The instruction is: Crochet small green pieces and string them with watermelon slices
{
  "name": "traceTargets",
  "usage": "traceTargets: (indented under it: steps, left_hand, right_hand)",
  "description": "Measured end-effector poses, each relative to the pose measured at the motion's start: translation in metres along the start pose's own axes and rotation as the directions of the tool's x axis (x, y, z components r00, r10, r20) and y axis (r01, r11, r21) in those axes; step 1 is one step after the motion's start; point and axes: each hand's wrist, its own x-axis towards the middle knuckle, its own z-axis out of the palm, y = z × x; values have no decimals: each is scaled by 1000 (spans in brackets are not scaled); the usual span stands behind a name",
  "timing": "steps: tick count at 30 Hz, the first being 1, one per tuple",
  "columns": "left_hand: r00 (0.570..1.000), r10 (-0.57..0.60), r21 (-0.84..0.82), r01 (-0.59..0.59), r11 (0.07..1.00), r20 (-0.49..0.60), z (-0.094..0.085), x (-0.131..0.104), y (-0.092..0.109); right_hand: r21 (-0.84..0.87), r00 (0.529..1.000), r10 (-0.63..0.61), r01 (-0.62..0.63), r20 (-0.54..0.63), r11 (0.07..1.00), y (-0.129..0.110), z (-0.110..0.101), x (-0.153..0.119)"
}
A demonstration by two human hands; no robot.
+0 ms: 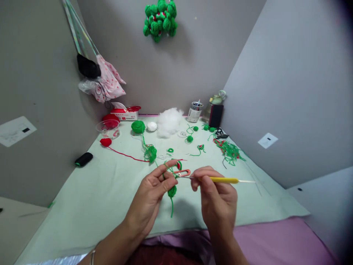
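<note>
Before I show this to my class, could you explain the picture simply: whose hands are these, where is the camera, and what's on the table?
There is no machine here: these are one person's bare hands, seen by a camera worn on their head, looking forward and down. The left hand holds a small green crocheted piece and its yarn. The right hand holds a yellow-handled hook. On the pale tablecloth lie a green yarn ball, fluffy white stuffing and a green-and-red yarn tangle.
</note>
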Motion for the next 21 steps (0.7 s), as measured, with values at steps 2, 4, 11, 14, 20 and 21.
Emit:
traceTargets:
  steps: [2,4,11,14,20,21]
  left_hand:
    - [995,97,24,-96,995,-23,1,1,-3]
    - [998,68,-1,-68,998,7,1,1,-7]
    - [998,-39,-8,40,999,55,-7,3,-2]
    - [999,26,48,-27,998,37,-5,1,-4]
    - [1000,24,34,-24,999,3,-1,2,-7]
    - [1000,17,8,-17,1000,7,-1,3,-7]
  right_hand:
    - [-88,998,-55,58,33,994,3,5,0]
    - [-246,976,-206,217,69,945,6,8,-2]
    - [100,998,59,-57,-17,993,6,-1,2]
    - [86,994,72,-79,82,993,2,3,6]
    - [-147,992,-66,82,108,986,3,9,0]
    - [-214,981,-148,172,123,962,5,9,-2]
